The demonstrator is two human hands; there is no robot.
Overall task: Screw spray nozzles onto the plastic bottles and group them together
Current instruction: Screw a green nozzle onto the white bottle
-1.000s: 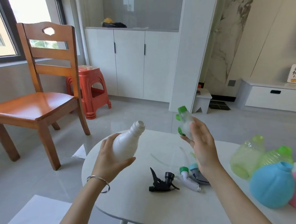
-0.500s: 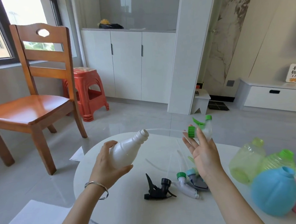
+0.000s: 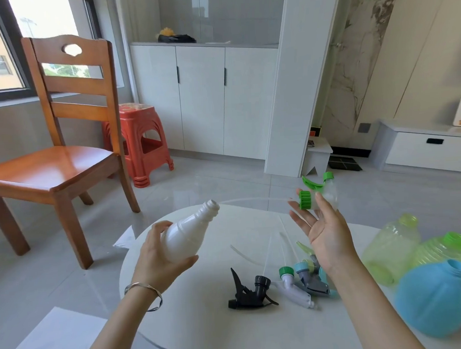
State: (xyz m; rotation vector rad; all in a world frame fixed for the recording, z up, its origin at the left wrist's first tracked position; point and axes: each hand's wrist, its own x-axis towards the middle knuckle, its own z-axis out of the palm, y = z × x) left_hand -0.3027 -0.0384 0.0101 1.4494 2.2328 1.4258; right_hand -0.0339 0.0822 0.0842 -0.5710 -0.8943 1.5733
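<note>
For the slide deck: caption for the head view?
Left hand holds a white bottle, right hand a green-collared spray nozzle, over the white table.

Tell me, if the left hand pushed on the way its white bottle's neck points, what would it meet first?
Probably the clear dip tube of the green nozzle that the right hand holds: its free end lies just beyond the mouth of the white bottle, though depth is unclear.

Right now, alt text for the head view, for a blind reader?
Over a white table, the left hand grips an open white bottle; the right hand holds a green-collared spray nozzle apart from it. Loose nozzles and coloured bottles lie there.
</note>
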